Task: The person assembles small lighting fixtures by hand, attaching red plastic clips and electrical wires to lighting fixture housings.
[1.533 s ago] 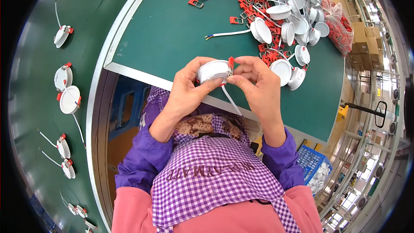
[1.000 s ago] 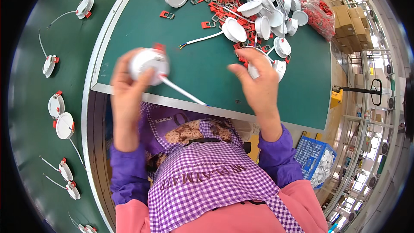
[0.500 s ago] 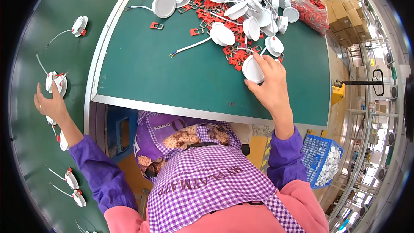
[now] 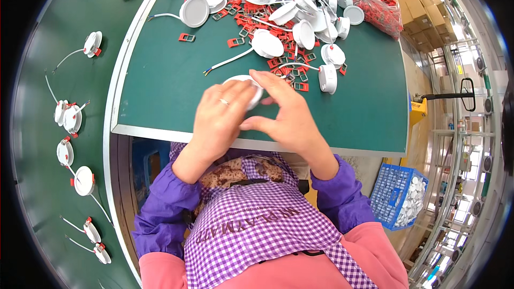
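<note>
Both hands, left hand (image 4: 222, 120) and right hand (image 4: 289, 115), clamp a round white plastic downlight (image 4: 243, 88) over the green worktable (image 4: 160, 85); hurried handling could let it slip.

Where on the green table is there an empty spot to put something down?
The green table is bare along its left side, between its pale left edge and the hands, below the lone red clip. Another bare patch lies at the right front, past the right hand. The far end is crowded with the pile of white lamps.

Round lamp (image 4: 243, 86) white smooth plastic; table (image 4: 160, 91) matt green; clips (image 4: 259, 8) glossy red plastic; apron (image 4: 257, 225) checked cloth.
</note>
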### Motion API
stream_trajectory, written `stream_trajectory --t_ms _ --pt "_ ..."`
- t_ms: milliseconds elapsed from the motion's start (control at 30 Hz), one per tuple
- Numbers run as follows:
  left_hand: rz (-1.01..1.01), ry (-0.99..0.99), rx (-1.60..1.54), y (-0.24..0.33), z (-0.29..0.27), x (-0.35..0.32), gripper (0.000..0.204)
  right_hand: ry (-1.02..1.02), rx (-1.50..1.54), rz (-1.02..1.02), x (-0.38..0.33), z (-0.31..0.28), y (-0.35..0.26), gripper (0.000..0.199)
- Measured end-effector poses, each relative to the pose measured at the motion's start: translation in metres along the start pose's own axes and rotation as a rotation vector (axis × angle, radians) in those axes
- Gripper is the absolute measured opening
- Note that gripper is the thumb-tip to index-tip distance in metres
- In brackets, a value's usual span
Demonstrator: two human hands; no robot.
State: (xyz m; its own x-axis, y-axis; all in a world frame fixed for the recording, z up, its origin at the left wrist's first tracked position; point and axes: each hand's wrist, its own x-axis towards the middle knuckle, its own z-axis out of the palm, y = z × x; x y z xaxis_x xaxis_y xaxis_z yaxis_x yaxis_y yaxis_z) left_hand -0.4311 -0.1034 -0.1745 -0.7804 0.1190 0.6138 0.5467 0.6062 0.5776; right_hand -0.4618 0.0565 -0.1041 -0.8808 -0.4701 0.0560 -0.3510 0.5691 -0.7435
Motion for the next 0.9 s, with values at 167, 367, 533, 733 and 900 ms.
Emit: stream_trajectory --t_ms 167,367,533,733,900 --pt "-0.569 0.376 -0.418 -0.002 -0.018 -0.002 0.031 0.319 -0.248 0.17 -0.01 -0.041 0.065 0.025" --pt "-0.976 0.616 -0.964 -0.007 -0.029 -0.013 0.028 0.287 -0.458 -0.048 -0.014 -0.024 0.064 0.02" --pt "-1.19 0.505 -1.453 -0.003 -0.025 -0.026 0.026 0.242 -0.52 -0.047 -0.005 -0.02 0.076 0.02" --pt "-1.263 0.513 -1.617 0.016 -0.022 -0.028 0.023 0.42 -0.428 -0.153 0.009 -0.019 0.073 0.015" --pt "-1.26 0.451 -1.615 0.018 -0.016 -0.026 0.028 0.261 0.34 0.221 0.013 -0.016 0.056 0.022"
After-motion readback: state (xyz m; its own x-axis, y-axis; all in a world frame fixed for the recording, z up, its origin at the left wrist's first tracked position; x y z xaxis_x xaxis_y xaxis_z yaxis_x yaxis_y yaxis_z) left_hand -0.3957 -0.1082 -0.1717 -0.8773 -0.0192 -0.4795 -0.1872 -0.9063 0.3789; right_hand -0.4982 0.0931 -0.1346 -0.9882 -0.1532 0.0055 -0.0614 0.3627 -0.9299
